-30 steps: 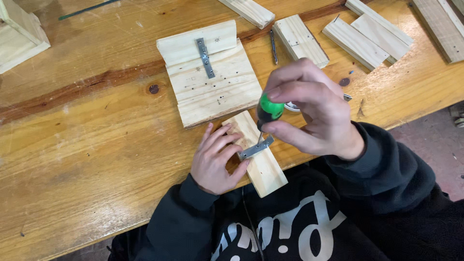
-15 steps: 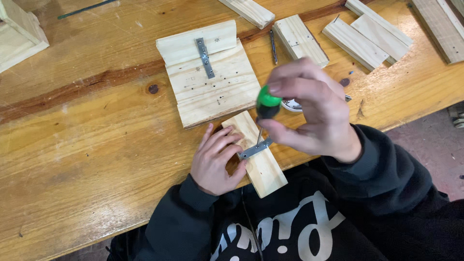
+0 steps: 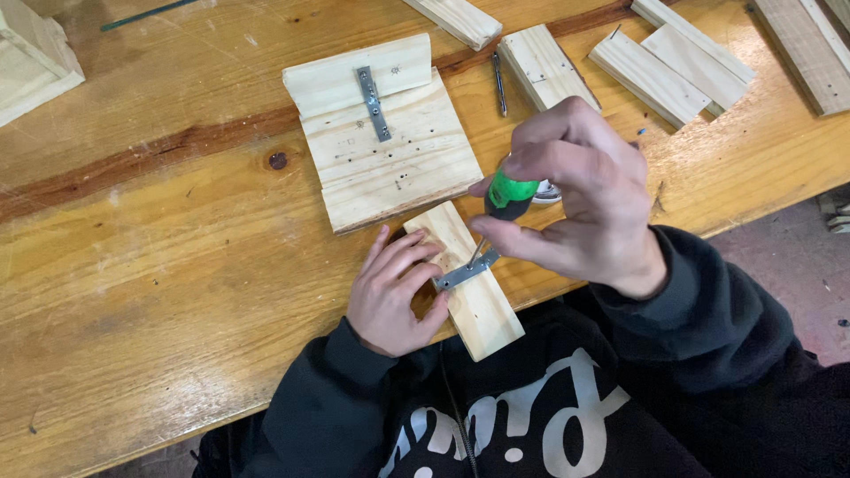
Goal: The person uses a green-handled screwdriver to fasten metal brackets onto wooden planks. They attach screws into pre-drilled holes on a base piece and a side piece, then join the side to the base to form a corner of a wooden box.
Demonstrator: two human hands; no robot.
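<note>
Green-handled screwdriver [image 3: 508,196] being gripped upright by right hand [image 3: 580,190], bearing on metal bracket [image 3: 466,271]; left hand [image 3: 394,292] pressing flat, steadying pine block [image 3: 467,279] on desk [image 3: 159,265].

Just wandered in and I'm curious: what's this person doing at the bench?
A person is working a green-handled screwdriver with the right hand, its tip down on a small metal strip lying across a short wooden block. The left hand presses on the block and the strip's end. Just beyond on the wooden workbench lies a pair of boards already joined by a similar strip.
</note>
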